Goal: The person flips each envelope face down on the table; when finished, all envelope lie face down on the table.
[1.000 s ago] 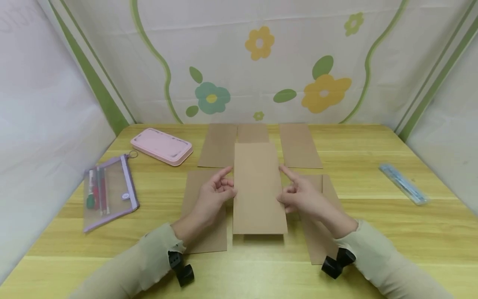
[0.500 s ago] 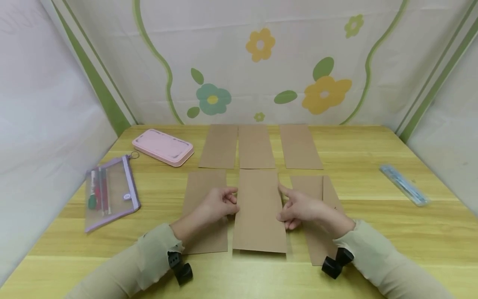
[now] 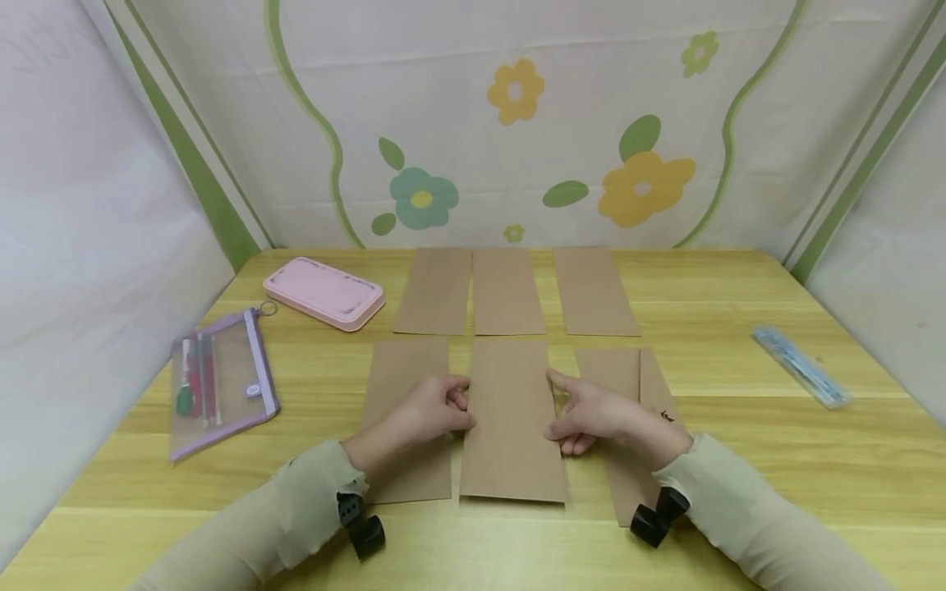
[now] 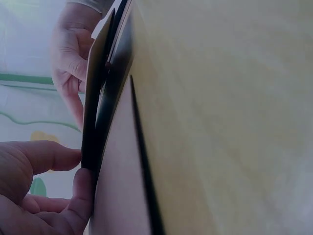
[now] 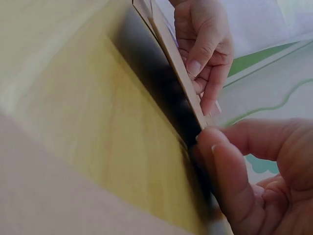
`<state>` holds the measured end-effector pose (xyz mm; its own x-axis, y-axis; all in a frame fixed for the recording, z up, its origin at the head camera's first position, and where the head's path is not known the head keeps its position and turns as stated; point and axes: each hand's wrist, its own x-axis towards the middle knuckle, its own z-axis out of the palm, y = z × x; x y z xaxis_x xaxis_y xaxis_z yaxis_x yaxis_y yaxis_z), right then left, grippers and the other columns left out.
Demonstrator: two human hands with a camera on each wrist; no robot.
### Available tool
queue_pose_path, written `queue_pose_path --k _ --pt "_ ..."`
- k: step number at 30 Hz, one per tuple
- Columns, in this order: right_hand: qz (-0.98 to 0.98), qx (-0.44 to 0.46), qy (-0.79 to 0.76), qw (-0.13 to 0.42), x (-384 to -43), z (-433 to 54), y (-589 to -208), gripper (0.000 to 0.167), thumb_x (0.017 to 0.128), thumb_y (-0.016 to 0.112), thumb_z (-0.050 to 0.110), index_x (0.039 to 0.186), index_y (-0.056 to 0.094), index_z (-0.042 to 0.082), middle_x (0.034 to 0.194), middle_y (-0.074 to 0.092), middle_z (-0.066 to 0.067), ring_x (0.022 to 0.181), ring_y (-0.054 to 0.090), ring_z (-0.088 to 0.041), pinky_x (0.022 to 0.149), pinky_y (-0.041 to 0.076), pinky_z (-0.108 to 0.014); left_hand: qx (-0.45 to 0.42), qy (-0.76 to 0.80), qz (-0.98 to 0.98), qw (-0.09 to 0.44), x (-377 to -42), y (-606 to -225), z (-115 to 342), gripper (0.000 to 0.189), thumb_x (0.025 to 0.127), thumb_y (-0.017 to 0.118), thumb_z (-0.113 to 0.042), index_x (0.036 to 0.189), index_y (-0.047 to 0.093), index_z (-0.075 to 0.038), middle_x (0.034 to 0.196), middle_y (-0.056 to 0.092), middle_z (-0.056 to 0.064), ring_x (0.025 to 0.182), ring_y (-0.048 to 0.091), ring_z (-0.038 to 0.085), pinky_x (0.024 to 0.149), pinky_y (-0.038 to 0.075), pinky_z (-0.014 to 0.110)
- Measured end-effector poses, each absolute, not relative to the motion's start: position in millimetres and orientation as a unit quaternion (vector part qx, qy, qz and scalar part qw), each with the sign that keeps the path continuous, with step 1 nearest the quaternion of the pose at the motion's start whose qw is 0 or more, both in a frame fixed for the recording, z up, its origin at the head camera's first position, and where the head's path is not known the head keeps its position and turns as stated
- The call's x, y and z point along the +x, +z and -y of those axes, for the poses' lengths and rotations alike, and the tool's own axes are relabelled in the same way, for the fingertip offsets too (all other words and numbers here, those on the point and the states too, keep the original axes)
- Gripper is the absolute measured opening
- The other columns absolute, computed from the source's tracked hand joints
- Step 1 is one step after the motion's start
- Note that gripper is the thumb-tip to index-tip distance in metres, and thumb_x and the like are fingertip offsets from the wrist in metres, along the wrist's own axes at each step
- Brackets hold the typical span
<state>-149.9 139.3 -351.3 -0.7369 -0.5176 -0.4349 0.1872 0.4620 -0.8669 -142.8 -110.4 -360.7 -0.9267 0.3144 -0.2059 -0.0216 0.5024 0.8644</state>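
Note:
A flat, rectangular brown kraft-paper piece lies front centre in the head view, its near edge slightly raised above the table. My left hand pinches its left side between thumb and fingers. On the opposite side, my right hand pinches the right edge, index finger extended along it. The left wrist view shows a dark gap under the piece, between it and the tabletop. Beneath my left forearm is another brown piece; one with a lengthwise seam and small dark marks lies partly under my right wrist.
Three more brown pieces form a row at the back of the wooden table. A pink case and a clear, purple-edged zip pouch with pens lie left. A slim blue packet lies far right.
Both hands have brought the kraft-paper piece toward me and down to the table, uncovering the middle piece of the back row. In the last half second it has barely moved.

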Motion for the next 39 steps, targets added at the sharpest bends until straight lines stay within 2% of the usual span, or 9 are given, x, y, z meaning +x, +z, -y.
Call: queue_pose_path --k 11,18,25,30,35,37,39 --pt "-0.805 -0.099 -0.473 0.343 -156 -138 -352 0.104 0.08 0.07 0.005 0.147 -0.01 0.007 0.056 0.058 -0.005 0.042 0.052 -0.009 0.04 0.046 -0.02 0.123 0.412 -0.89 0.149 -144 -358 107 0.068 0.068 0.069 0.004 0.13 0.043 0.013 0.066 0.053 -0.001 0.051 0.045 0.008 0.046 0.037 0.018" --pt "-0.799 -0.103 -0.492 0.332 -156 -139 -354 0.108 0.078 0.072 0.008 0.148 -0.011 0.014 0.058 0.059 -0.006 0.042 0.053 -0.01 0.041 0.046 -0.021 0.111 0.446 -0.874 0.158 -142 -357 108 0.068 0.07 0.069 0.003 0.132 0.041 0.013 0.069 0.058 0.001 0.05 0.05 0.009 0.046 0.043 0.021" --pt "-0.787 -0.138 -0.527 0.288 -162 -154 -345 0.101 0.081 0.067 0.007 0.149 -0.007 0.014 0.063 0.063 -0.009 0.046 0.057 -0.012 0.047 0.052 -0.026 0.111 0.473 -0.864 0.132 -145 -349 105 0.065 0.071 0.067 0.001 0.132 0.044 0.008 0.076 0.059 0.004 0.063 0.052 0.01 0.053 0.045 0.02" --pt "-0.79 -0.145 -0.539 0.253 -163 -168 -331 0.099 0.081 0.069 0.01 0.15 -0.002 0.014 0.064 0.061 -0.008 0.056 0.061 -0.017 0.054 0.055 -0.031 0.129 0.51 -0.84 0.136 -145 -345 94 0.059 0.075 0.067 -0.001 0.13 0.047 0.008 0.084 0.06 0.007 0.071 0.053 0.011 0.06 0.046 0.02" --pt "-0.789 -0.132 -0.552 0.235 -160 -184 -325 0.097 0.082 0.068 0.011 0.15 0.0 0.015 0.068 0.06 -0.007 0.064 0.062 -0.019 0.064 0.056 -0.036 0.138 0.578 -0.787 0.169 -142 -343 77 0.059 0.079 0.066 0.0 0.133 0.044 0.004 0.106 0.057 0.016 0.086 0.056 0.014 0.071 0.049 0.021" --pt "-0.796 -0.127 -0.549 0.22 -158 -191 -323 0.094 0.083 0.068 0.012 0.15 0.002 0.013 0.076 0.062 -0.01 0.07 0.063 -0.019 0.069 0.056 -0.038 0.137 0.602 -0.766 0.18 -141 -344 69 0.06 0.08 0.065 0.0 0.135 0.042 0.003 0.117 0.054 0.02 0.096 0.058 0.018 0.077 0.051 0.023" --pt "-0.805 -0.122 -0.543 0.207 -155 -198 -324 0.09 0.085 0.066 0.014 0.15 0.004 0.011 0.092 0.063 -0.017 0.081 0.064 -0.021 0.074 0.055 -0.037 0.13 0.625 -0.746 0.191 -139 -345 60 0.061 0.081 0.064 0.001 0.137 0.04 0.001 0.126 0.049 0.02 0.106 0.056 0.023 0.084 0.05 0.027"
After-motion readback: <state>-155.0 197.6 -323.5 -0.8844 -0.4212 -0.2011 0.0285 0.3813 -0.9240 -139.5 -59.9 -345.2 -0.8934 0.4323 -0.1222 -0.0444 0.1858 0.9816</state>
